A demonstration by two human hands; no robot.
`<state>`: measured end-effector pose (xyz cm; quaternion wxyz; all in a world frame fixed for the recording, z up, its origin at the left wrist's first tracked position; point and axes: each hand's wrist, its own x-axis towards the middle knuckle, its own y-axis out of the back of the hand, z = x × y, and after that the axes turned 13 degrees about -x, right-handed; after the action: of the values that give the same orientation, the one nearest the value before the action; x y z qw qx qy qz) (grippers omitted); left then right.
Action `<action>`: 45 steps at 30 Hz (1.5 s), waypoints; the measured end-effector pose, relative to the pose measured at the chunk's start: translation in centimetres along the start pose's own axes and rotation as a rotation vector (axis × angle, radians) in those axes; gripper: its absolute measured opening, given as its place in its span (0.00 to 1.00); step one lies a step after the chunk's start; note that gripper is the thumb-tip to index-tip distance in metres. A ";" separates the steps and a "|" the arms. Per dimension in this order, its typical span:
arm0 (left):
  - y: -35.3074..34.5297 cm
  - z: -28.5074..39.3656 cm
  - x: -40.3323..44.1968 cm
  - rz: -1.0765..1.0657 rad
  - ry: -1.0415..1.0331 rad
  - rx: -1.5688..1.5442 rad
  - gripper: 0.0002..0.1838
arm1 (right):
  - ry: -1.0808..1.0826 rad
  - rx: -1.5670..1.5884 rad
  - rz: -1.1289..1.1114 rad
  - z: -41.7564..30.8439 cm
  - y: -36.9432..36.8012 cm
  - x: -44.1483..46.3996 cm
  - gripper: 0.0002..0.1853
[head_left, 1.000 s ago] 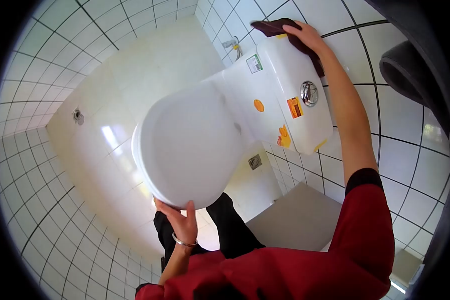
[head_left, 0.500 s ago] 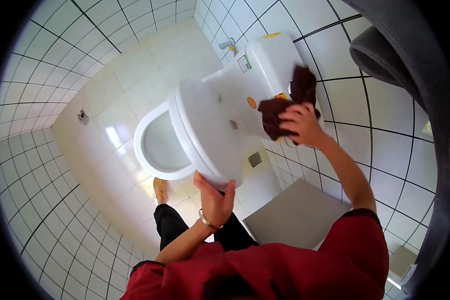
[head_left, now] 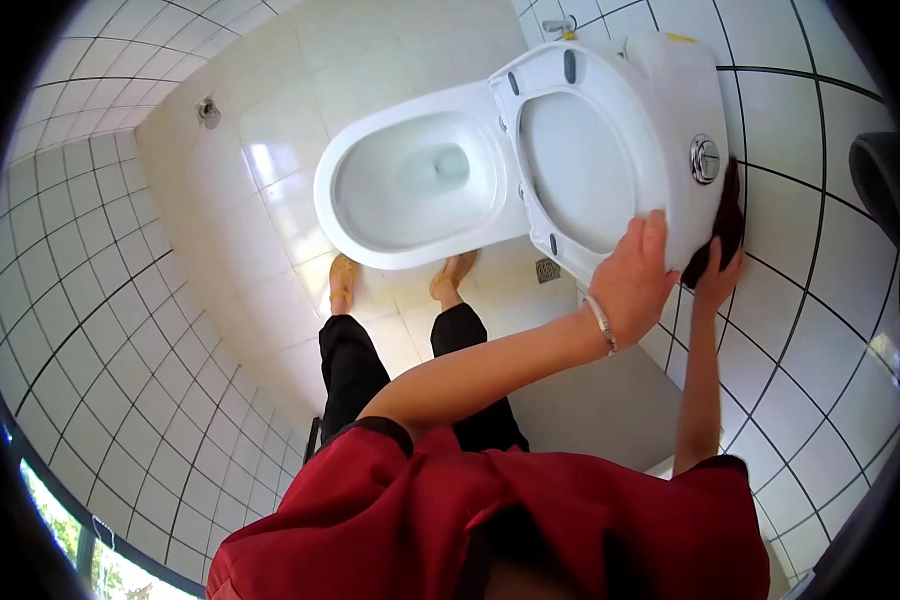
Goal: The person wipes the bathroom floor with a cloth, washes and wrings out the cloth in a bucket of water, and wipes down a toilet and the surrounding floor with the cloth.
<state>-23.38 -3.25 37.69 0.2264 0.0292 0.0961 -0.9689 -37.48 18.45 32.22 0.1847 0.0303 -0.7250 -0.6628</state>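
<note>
The toilet bowl [head_left: 355,215] stands uncovered, a little water at its bottom. Its seat [head_left: 530,120] and the lid [head_left: 580,170] behind it are raised and lean back toward the cistern [head_left: 685,85]. My left hand [head_left: 632,285], with a bracelet at the wrist, is closed around the raised lid's near edge. Beside the cistern's near back corner, my right hand [head_left: 718,277] grips a dark maroon cloth [head_left: 730,215]. Part of that cloth lies between the cistern and the tiled wall. A round chrome flush button [head_left: 705,159] sits on the cistern top.
White tiled walls [head_left: 800,330] surround the pale floor [head_left: 260,225]. A floor drain [head_left: 547,271] lies near the toilet base, and a metal fitting [head_left: 208,112] is at the far left. A grey panel [head_left: 595,400] stands beside my legs. A tap [head_left: 560,25] is on the back wall.
The seat and lid have swung up and back to the cistern, moved with my left hand. My right hand has taken the cloth from the cistern's front and top to its wall side.
</note>
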 end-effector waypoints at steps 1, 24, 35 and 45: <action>-0.5 0.0 0.0 -0.017 -0.003 -0.024 0.34 | 0.012 -0.099 0.157 0.5 0.3 -2.7 0.24; 0.0 -8.8 -3.4 -0.620 -0.269 0.065 0.38 | 0.024 0.181 0.088 -16.2 11.0 -4.5 0.17; 1.6 -8.7 -5.1 -0.519 -0.318 0.226 0.36 | 0.709 -0.688 -0.029 -25.0 4.8 11.8 0.15; 23.1 -14.9 -19.6 -0.240 0.233 0.358 0.25 | -0.030 -0.672 0.292 -17.3 6.0 -1.0 0.27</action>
<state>4.63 -12.09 21.02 0.0881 0.1689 -0.0491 -0.9805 -29.97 3.02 38.76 0.2665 -0.1456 -0.4659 -0.8311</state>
